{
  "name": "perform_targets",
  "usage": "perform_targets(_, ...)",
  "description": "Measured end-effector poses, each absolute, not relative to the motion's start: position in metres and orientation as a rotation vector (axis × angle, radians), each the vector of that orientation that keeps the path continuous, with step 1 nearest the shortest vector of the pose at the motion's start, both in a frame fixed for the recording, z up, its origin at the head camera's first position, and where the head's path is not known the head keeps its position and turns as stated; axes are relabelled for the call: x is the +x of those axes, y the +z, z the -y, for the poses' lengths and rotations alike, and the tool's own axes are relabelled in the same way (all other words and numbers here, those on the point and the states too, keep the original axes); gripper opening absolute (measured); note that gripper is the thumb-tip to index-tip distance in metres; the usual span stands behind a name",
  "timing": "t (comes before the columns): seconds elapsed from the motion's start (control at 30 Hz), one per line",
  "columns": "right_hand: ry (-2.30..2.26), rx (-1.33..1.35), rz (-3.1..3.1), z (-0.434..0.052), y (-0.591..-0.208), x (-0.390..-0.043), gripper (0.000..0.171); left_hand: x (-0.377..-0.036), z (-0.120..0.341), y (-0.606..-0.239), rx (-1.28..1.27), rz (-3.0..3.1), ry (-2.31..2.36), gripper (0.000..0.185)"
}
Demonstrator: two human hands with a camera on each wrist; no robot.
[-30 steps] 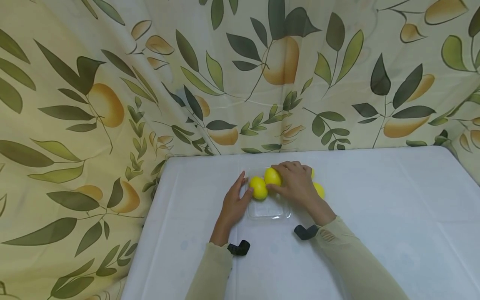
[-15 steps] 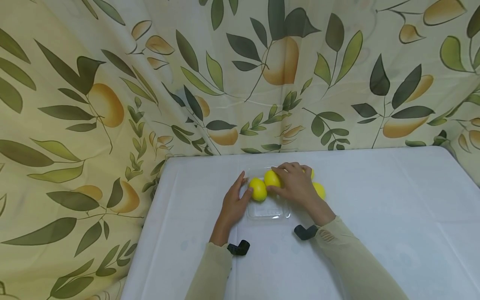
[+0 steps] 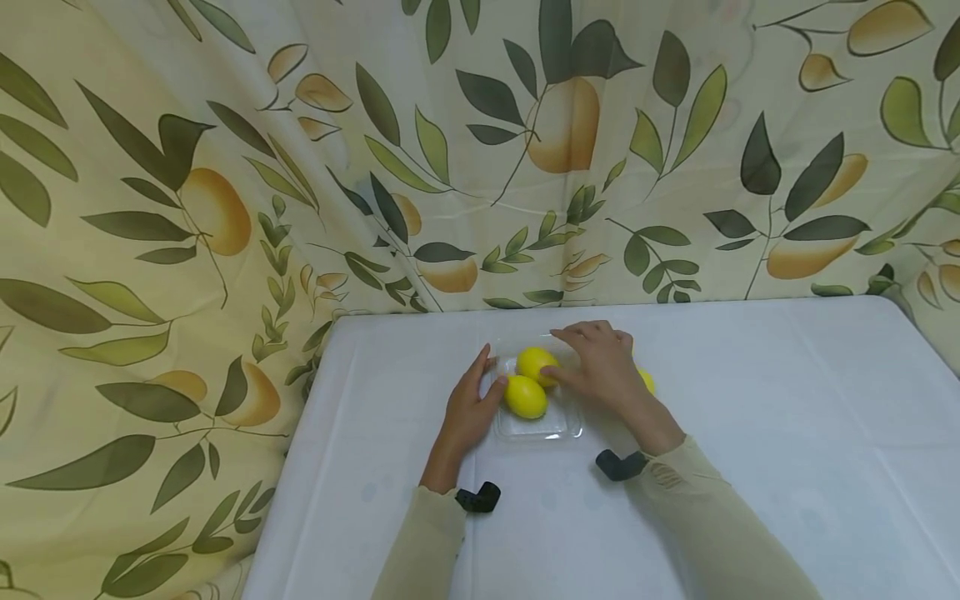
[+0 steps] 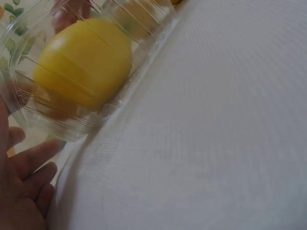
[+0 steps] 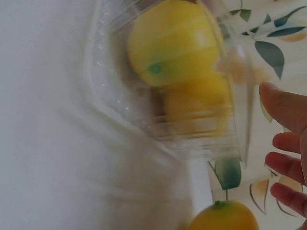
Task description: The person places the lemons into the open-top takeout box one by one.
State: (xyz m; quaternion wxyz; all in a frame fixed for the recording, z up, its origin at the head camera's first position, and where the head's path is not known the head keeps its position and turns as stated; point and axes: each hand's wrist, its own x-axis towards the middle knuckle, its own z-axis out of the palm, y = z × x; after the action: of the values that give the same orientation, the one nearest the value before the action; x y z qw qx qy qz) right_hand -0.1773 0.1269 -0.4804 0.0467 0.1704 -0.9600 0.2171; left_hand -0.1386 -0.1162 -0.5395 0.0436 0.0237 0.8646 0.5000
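Observation:
Two yellow lemons point(image 3: 526, 397) lie touching each other in a clear plastic container point(image 3: 542, 432) on the table. The left hand point(image 3: 469, 410) rests along the container's left side, its thumb at the nearer lemon; in the left wrist view its fingers point(image 4: 34, 158) are loosely extended beside the clear wall. Above the right side of the container, the right hand point(image 3: 603, 367) has thumb and fingers spread. Its thumb is by the farther lemon point(image 3: 536, 364). The right wrist view has these fingers point(image 5: 288, 165) apart from the container, gripping nothing.
Another lemon point(image 3: 647, 380) lies on the table right of the container, partly hidden by the right hand. A white cloth covers the table point(image 3: 787, 433). A leaf-and-fruit patterned curtain point(image 3: 660, 192) hangs behind and on the left.
The right hand has let go of the farther lemon and shifted slightly right, its fingers spreading. Both lemons have rolled lower in the container, toward the person. The left hand stays almost still.

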Motion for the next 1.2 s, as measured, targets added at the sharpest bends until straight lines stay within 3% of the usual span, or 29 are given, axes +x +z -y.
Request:
perform_targets(0.47,0.72,0.375,2.828,-0.176,-0.463,-0.16,0.051,-0.137,0.116,-0.538,0.07,-2.657,1.503,0.068)
perform_targets(1.2,0.606,0.309,3.057,-0.231,-0.481,-0.123,0.083,-0.14,0.117,-0.536,-0.005,-2.583,1.541,0.063)
